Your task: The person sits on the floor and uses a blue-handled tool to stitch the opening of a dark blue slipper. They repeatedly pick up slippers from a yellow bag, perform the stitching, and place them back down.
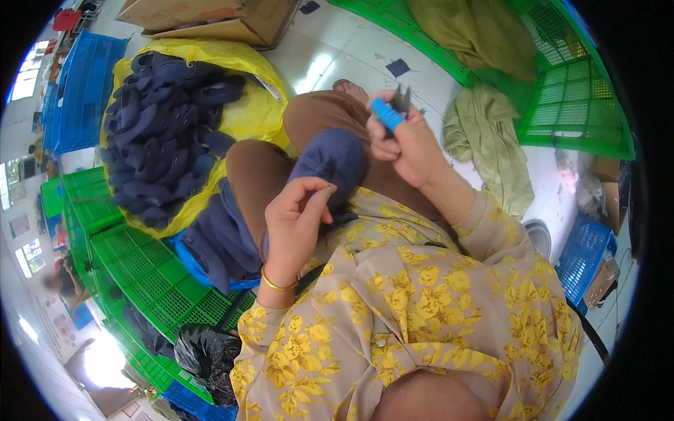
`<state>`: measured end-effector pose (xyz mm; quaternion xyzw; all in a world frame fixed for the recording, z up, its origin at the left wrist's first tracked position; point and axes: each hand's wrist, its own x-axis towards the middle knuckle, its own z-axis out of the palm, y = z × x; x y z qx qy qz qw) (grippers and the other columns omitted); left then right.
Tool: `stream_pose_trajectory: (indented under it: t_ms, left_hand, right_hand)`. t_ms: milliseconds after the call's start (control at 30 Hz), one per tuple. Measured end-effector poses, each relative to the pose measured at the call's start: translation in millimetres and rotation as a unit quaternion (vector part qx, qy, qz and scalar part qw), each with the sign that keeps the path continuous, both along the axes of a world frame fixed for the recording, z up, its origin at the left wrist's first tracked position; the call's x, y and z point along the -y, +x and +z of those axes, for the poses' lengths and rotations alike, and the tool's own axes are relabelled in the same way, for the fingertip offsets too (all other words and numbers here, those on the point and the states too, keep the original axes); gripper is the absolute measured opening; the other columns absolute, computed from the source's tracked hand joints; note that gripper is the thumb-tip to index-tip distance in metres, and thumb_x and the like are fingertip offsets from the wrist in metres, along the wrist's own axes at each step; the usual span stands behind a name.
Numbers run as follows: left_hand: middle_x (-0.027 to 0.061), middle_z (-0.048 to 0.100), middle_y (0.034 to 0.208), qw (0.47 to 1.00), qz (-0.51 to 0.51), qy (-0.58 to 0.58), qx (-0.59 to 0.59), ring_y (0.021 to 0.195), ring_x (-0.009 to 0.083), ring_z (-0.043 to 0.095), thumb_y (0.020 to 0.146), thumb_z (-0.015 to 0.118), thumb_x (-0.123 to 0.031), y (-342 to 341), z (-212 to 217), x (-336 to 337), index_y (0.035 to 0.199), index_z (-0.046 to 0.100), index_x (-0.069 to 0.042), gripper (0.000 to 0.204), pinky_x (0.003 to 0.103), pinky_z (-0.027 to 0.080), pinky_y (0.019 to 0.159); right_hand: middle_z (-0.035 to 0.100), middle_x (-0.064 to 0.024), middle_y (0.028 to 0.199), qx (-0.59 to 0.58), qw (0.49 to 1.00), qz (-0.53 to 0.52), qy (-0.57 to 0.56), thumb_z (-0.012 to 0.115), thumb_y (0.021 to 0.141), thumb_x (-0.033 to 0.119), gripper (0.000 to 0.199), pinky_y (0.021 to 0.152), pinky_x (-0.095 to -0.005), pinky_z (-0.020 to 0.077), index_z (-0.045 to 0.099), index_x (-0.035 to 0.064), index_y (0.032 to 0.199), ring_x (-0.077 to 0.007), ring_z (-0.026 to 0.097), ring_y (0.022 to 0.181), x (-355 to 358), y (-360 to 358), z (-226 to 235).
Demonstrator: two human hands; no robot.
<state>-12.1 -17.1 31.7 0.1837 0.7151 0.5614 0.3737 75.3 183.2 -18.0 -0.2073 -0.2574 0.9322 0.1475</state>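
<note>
While the person sits with knees drawn up, two bare hands work over the lap. Right hand [413, 144]: raised, fingers closed on small dark snips [401, 100], blades pointing away from the body; a blue wrap [387, 114] round one finger. Left hand [295, 217]: at the near edge of the fabric piece, thumb and forefinger tips together; whether a thread is caught between them, I cannot tell. One gold-coloured bracelet [278, 283], left wrist.

Item in work: one dark blue fabric piece [330, 158], cap-like, lying on the lap by the knees; rounded end pointing away and a little rightward, long axis slanting from near left to far right.

Clothing: brown trousers [319, 112]; beige blouse [421, 288], yellow flower print.

Left of the legs: one stack of dark blue pieces [223, 242]; beyond it, one yellow bag [261, 67], mouth open, heaped with similar dark blue pieces [165, 126]; green crates [151, 270], perforated; one black plastic bag [207, 351].

Far side: one cardboard box [210, 15] bearing faint reddish print, too blurred to read.

Right: one large green crate [586, 112] containing olive cloth [477, 35]; pale green cloth [484, 137] on the floor beside it; one blue crate [581, 256].
</note>
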Motion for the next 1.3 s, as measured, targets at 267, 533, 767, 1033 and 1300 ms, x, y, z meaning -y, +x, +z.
stream_pose_trajectory:
  t_ms: [267,533,767,1033,1300]
  left_hand:
    - [0.0033,0.055,0.072,0.926,-0.110,-0.049,-0.358,0.056,0.0104,0.049,0.086,0.067,-0.002,-4,-6,-3,0.089,0.063,-0.002,0.006,0.024,0.041,0.053]
    - [0.0105,0.061,0.074,0.887,-0.085,-0.039,-0.453,0.062,0.0217,0.059,0.082,0.070,-0.001,-2,-14,-9,0.088,0.065,-0.003,0.007,0.028,0.049,0.060]
    - [0.0113,0.060,0.076,0.820,-0.129,-0.105,-0.547,0.068,0.0263,0.061,0.082,0.067,-0.003,-6,-10,-15,0.089,0.067,-0.005,0.007,0.034,0.050,0.061]
    - [0.0098,0.057,0.084,0.798,-0.138,-0.087,-0.580,0.079,0.0266,0.059,0.081,0.066,-0.003,-14,-21,-20,0.089,0.063,-0.004,0.009,0.034,0.049,0.066]
    - [-0.0026,0.057,0.083,0.980,-0.064,-0.101,-0.158,0.074,0.0064,0.053,0.094,0.060,-0.010,-25,-27,-5,0.092,0.061,-0.001,0.009,0.022,0.045,0.067]
  right_hand:
    - [0.050,-0.0062,0.077,-0.023,0.979,-0.195,-0.050,0.049,0.098,0.007,0.004,0.094,-0.0562,0.0502,0.052,0.0066,0.100,-0.0230,0.054,0.071,-57,32,-40]
    - [0.049,-0.0079,0.079,-0.041,0.980,-0.196,0.008,0.046,0.097,0.003,0.004,0.105,-0.0604,0.0421,0.049,0.0029,0.095,-0.0230,0.053,0.076,-79,54,-36]
    - [0.046,-0.0047,0.078,-0.060,0.981,-0.178,0.052,0.050,0.096,0.010,0.005,0.109,-0.0583,0.0371,0.049,0.0049,0.095,-0.0193,0.050,0.075,-83,58,1]
    - [0.046,-0.0023,0.077,-0.146,0.939,-0.265,0.166,0.050,0.096,0.010,0.007,0.103,-0.0538,0.0442,0.053,0.0051,0.100,-0.0162,0.049,0.072,-150,95,53]
    - [0.061,-0.0139,0.092,0.129,0.672,0.022,0.729,0.050,0.094,0.015,0.024,0.069,-0.0464,0.0506,0.056,0.0072,0.115,-0.0321,0.063,0.076,-24,43,35]
